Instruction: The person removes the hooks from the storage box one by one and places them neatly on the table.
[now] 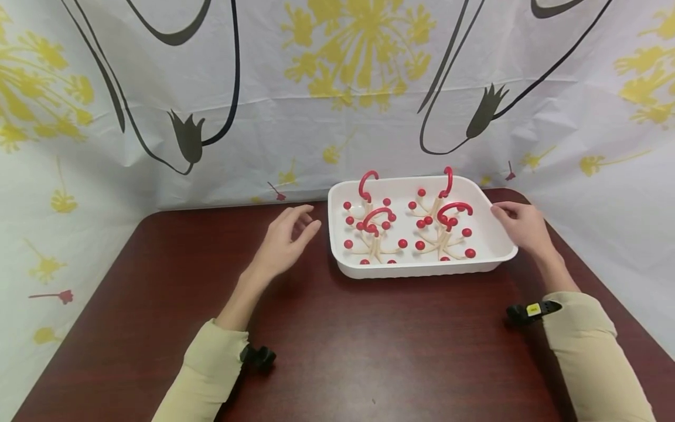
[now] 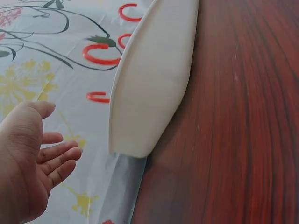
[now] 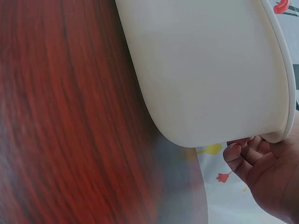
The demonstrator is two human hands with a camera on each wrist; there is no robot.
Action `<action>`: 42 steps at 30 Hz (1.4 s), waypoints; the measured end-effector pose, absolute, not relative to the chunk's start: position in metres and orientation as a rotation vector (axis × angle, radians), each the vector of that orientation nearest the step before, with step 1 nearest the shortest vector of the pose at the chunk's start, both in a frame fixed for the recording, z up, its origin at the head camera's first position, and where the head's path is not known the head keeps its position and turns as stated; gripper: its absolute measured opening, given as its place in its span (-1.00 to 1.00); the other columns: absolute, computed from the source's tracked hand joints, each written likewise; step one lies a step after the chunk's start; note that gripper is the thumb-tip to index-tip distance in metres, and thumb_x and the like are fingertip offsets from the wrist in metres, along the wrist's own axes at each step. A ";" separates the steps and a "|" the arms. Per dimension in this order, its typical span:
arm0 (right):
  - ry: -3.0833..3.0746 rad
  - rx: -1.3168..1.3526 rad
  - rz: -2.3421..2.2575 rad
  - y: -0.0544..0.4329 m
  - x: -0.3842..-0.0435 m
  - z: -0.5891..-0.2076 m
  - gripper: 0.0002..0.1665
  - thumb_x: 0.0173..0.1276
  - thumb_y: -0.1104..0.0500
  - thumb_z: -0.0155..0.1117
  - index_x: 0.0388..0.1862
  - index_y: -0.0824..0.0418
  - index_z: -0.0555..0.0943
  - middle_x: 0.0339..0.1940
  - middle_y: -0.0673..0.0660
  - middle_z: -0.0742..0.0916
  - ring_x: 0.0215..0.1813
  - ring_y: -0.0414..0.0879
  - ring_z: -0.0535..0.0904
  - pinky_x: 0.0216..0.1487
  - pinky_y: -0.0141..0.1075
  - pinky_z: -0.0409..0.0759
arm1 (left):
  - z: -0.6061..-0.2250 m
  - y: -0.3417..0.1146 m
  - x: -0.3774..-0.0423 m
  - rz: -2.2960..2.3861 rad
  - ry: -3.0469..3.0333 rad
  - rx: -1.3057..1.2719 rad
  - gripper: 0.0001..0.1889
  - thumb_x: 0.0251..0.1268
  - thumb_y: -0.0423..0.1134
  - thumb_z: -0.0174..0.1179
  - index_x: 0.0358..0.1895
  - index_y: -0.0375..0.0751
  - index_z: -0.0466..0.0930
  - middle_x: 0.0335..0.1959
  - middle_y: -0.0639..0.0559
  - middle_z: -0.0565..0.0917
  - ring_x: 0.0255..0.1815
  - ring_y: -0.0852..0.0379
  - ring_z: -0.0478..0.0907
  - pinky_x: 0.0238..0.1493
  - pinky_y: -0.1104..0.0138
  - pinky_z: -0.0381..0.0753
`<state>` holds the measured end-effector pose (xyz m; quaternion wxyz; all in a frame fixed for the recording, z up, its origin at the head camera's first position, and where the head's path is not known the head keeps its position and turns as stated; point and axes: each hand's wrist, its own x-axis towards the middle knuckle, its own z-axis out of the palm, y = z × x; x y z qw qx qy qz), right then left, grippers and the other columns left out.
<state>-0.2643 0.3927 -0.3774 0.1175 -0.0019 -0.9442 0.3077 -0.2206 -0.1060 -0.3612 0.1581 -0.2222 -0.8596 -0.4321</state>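
- White tray (image 1: 416,271): on the table (image 1: 401,328), right of centre, near the far edge and just in front of the cloth (image 1: 295,117).
- Right hand (image 1: 524,228): grips the tray's rim at the right end. Wrist view shows fingers curled in under the rim; thumb mostly hidden there.
- Left hand (image 1: 279,240): just off the tray's left end, apart from it. Fingers relaxed, slightly bent, thumb held away from them, palm facing the tray.
- In the tray: four beige branched pieces, two by two, each topped with a red curved hook.
- Back-left hook (image 1: 365,186) and back-right hook (image 1: 447,184) rise above the far rim in head view.
- Front-left hook (image 1: 375,215) and front-right hook (image 1: 454,206) arch over sideways.
- Red balls (image 1: 403,243) cap the branch ends; near wall partly hides the lowest ones.
- Table: dark red-brown, wood grain, rounded far corners.
- Cloth: white, yellow flower heads, dark stems, small red flowers.
- Pale sleeves (image 1: 596,346) on both arms. Black straps (image 1: 258,356) at both wrists, yellow label on the right one.
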 end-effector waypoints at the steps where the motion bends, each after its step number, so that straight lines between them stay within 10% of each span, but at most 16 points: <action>1: -2.762 -0.010 0.906 0.393 -0.264 -0.378 -0.35 0.60 -0.10 0.04 0.22 0.48 0.55 0.04 0.53 0.65 -0.18 0.20 0.58 -0.44 -0.48 0.45 | -0.361 -0.102 -0.221 -1.241 -2.459 -0.645 -0.54 0.48 -0.08 0.22 0.28 -0.29 0.51 -0.10 -0.09 0.61 -0.14 0.03 0.57 -0.03 0.03 0.65; 42: -2.639 -0.041 1.106 0.343 -0.273 -0.386 -0.43 0.60 -0.05 0.05 0.17 0.43 0.62 0.00 0.43 0.70 -0.17 0.09 0.56 -0.40 -0.55 0.42 | -0.355 -0.048 -0.229 -1.216 -2.322 -0.715 -0.81 0.32 -0.36 0.35 -0.07 -0.36 0.70 -0.23 -0.11 0.63 -0.32 0.05 0.54 -0.26 0.30 0.62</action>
